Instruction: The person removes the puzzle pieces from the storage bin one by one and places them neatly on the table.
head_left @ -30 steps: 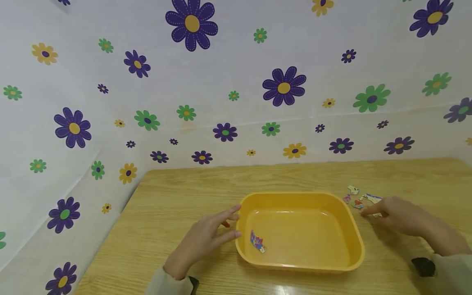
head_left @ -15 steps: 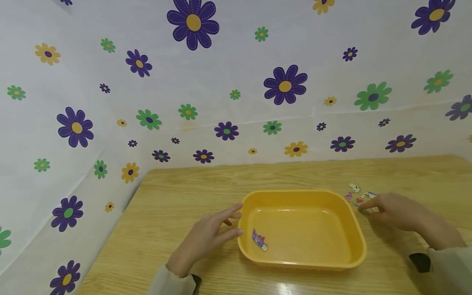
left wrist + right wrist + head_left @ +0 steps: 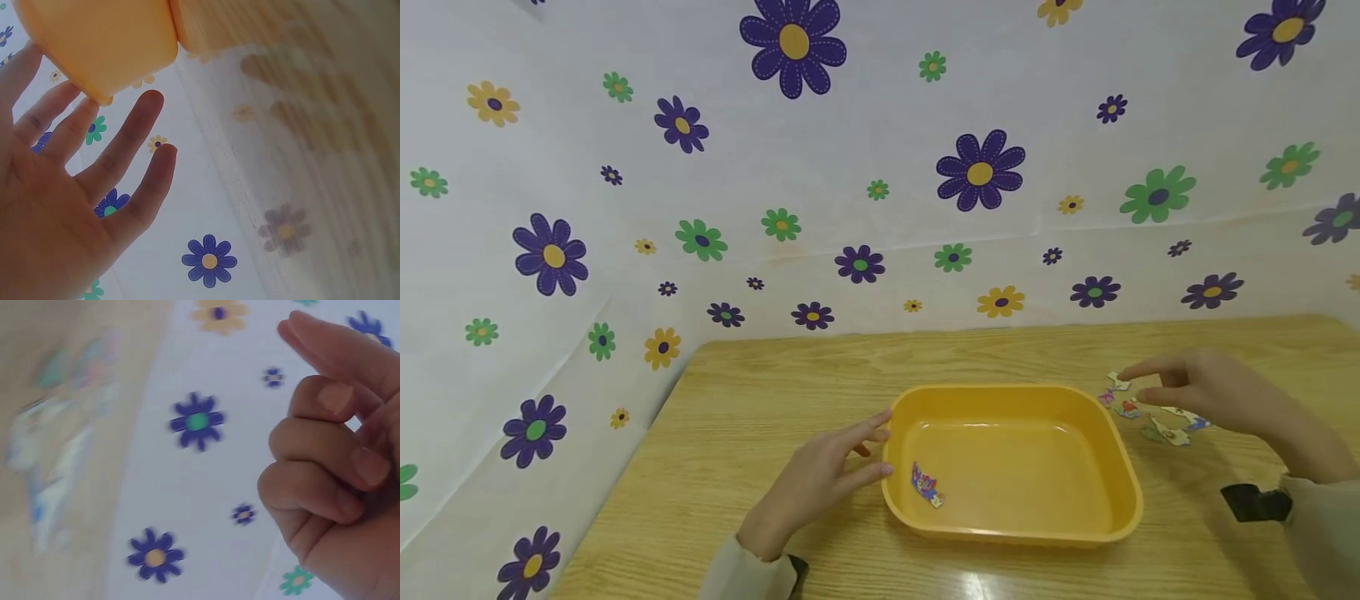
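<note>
My left hand (image 3: 820,482) rests its spread fingers against the left rim of a yellow plastic tray (image 3: 1011,537); the left wrist view shows the fingertips (image 3: 87,106) at the tray's edge. Inside the tray, at its left, lies a colourful jigsaw puzzle piece (image 3: 927,483). Over the table right of the tray hovers my right hand (image 3: 1217,392). Its index finger and thumb reach out with a gap between them, while the other fingers (image 3: 312,440) curl in. Below lie several puzzle pieces (image 3: 1172,432), with a pale piece (image 3: 1120,382) near the index fingertip.
The wooden table (image 3: 797,392) runs back to a flower-patterned sheet (image 3: 880,150) hung behind it and along its left side. The tray's right wall (image 3: 1116,467) stands between the loose pieces and the tray floor.
My right hand has lifted off the loose pieces and shifted slightly away from me, uncovering several of them. The left hand and the tray piece stay put.
</note>
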`<state>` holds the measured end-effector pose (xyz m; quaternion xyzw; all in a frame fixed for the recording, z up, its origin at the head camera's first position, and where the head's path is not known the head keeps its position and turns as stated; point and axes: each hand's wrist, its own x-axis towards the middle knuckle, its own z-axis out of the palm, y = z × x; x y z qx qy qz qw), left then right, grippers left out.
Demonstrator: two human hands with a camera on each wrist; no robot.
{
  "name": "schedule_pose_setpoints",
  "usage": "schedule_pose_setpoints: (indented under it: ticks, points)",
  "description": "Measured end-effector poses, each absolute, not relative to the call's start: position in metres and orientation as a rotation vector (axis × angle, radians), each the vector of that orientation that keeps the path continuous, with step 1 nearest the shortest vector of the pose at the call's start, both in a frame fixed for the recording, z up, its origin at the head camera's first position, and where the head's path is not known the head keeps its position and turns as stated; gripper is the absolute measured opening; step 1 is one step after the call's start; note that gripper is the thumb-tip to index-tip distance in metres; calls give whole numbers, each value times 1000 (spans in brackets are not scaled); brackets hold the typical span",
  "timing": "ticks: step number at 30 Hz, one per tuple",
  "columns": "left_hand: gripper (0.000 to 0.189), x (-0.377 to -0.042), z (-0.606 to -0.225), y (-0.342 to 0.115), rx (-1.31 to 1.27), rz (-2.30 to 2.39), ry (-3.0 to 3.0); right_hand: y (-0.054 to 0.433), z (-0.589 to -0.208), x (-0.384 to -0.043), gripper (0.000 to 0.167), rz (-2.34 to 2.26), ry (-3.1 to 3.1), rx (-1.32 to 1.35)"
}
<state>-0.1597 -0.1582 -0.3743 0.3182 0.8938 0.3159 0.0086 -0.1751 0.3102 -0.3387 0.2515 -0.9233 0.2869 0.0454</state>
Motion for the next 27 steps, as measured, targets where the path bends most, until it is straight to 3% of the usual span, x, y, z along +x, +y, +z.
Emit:
schedule_pose_setpoints:
  ticks: [4, 16, 27]
  points:
    - [57, -159, -374, -160, 985, 981, 2797, 297, -322, -178, 29, 964, -2760, 721]
    - [59, -160, -374, -160, 991, 983, 2786, 240, -283, -184, 30, 1039, -2811, 725]
    - [58, -160, -374, -160, 985, 995, 2780, 174, -283, -198, 31, 1321, -2879, 903]
